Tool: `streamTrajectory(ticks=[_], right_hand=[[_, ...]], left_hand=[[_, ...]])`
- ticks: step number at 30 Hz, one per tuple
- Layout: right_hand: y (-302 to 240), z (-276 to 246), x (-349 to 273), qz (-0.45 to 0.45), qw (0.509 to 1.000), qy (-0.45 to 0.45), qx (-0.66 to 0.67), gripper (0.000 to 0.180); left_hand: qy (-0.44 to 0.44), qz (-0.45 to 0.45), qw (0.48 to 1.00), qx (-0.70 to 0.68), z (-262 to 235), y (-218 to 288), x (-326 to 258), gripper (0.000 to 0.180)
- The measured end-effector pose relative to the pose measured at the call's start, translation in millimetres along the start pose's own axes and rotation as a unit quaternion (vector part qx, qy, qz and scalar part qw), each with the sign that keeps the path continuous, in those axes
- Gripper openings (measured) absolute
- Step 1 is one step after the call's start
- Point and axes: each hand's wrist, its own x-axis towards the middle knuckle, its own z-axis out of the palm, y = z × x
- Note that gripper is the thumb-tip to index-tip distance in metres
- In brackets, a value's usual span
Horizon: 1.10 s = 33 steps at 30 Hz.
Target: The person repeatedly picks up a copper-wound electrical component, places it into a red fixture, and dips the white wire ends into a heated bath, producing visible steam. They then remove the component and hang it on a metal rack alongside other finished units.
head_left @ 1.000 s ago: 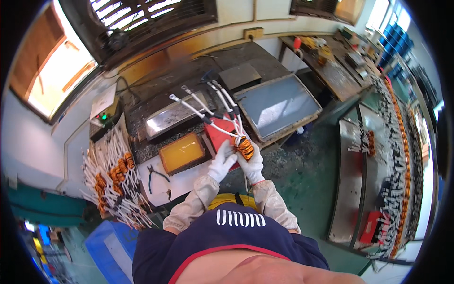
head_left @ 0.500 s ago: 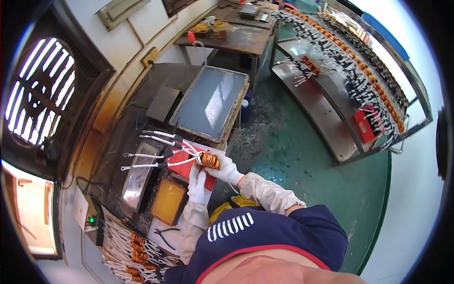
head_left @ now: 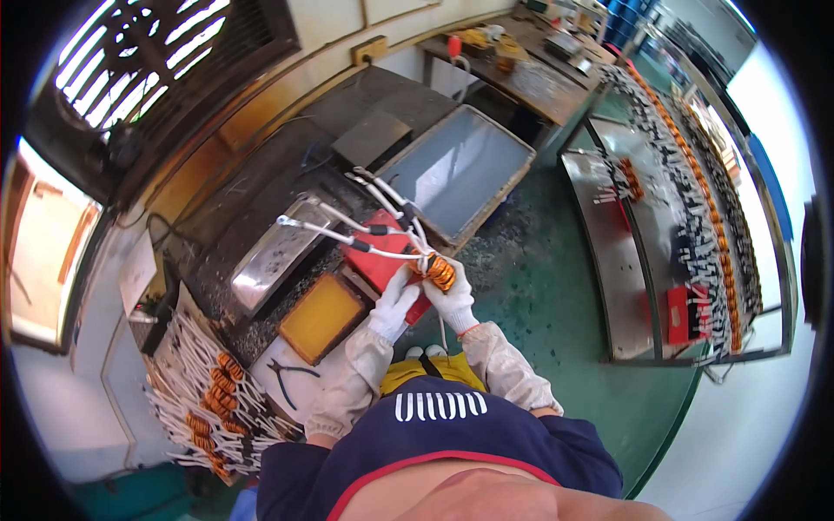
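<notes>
A copper-wire coil (head_left: 440, 273) is in my gloved hands, its several white-sleeved leads (head_left: 347, 241) pointing up and left, with black bands and metal ring lugs at the ends. My right hand (head_left: 449, 300) is closed round the coil from the right. From the left, my left hand (head_left: 396, 300) has its fingers bent in against the coil where the leads come out; its fingertips are partly hidden. Just beyond the hands is a red box (head_left: 375, 260), partly covered by the leads.
Left of the hands are a shiny metal trough (head_left: 274, 260), a tray holding a yellow block (head_left: 321, 317) and pliers (head_left: 287, 378). More coils (head_left: 217, 391) are heaped at lower left. A grey-surfaced basin (head_left: 469, 165) lies beyond. A metal rack (head_left: 621, 286) bearing coils stands right.
The whole view has turned and shifted, so the bench sits differently in it. Both hands still hold the coil, now tilted somewhat differently with its leads pointing further upward.
</notes>
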Motion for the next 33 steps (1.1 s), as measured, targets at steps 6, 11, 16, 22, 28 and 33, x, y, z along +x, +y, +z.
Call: streamTrajectory(ticks=[6, 11, 16, 22, 28, 33], right_hand=[[-12, 0, 1, -0.011, 0.998, -0.008, -0.055, 0.049], [-28, -8, 5, 0.025, 0.996, -0.038, -0.082, 0.047], [-25, -18, 29, 0.076, 0.994, -0.072, -0.020, 0.047], [-89, -63, 52, 0.054, 0.986, -0.038, -0.151, 0.047], [-81, -127, 69, 0.059, 0.968, 0.037, -0.242, 0.052], [-86, -166, 99, -0.050, 0.963, 0.113, -0.238, 0.047]], left_hand=[[-0.008, -0.003, 1.000, 0.029, -7, 3, 0, 0.059], [0.026, -0.036, 0.995, -0.085, 13, 25, -2, 0.058], [0.004, -0.072, 0.996, -0.046, 13, 26, 26, 0.056], [-0.075, -0.091, 0.986, -0.115, 55, 17, 55, 0.052], [-0.129, -0.140, 0.960, -0.204, 119, -20, 87, 0.048], [-0.157, -0.134, 0.959, -0.196, 180, -21, 133, 0.047]])
